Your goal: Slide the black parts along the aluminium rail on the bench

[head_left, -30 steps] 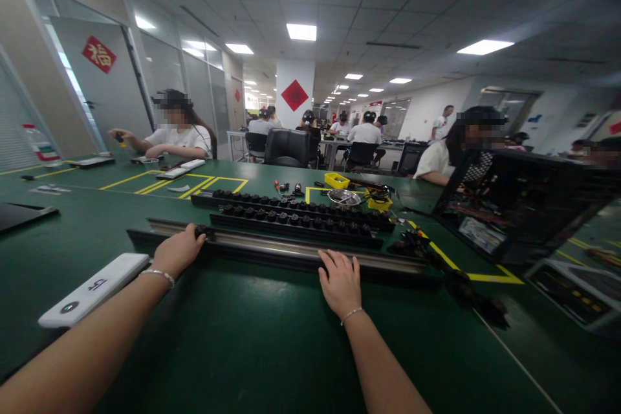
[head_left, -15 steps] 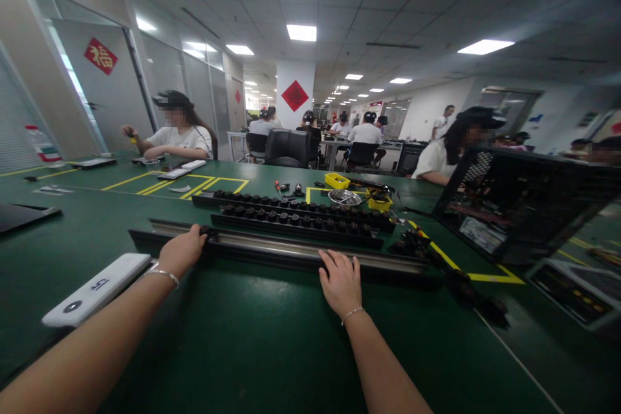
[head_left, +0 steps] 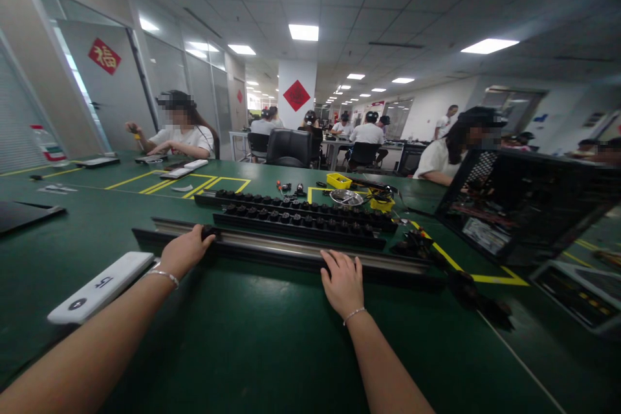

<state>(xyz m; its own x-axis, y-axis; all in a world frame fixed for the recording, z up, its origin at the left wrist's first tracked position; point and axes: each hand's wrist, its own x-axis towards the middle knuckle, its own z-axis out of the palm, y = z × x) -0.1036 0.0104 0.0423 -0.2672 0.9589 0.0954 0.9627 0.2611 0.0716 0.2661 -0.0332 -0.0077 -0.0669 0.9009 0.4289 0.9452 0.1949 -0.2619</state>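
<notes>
The long black rail with a silvery metal channel [head_left: 272, 246] is lying crosswise on the green worktop [head_left: 272, 349], running roughly parallel to its far edge. The left hand [head_left: 183, 253] is pinching a small black knob-like piece [head_left: 208, 231] between thumb and fingers over the rail's left part, seemingly to keep it in line with the channel. The right hand [head_left: 342, 281] is lying loosely spread, fingertips touching the rail's near side, probably to steady it.

Toward the worktop's far edge, two black rails carrying rows of round black pieces [head_left: 294, 220] are sitting just behind, limiting room there. A loose heap of small black parts [head_left: 412, 242] is resting near the right end. An open black computer case [head_left: 519, 207] is crowding the worktop's right side, while a white oblong box [head_left: 104, 288] is lying just beside the left forearm, leaving it little space.
</notes>
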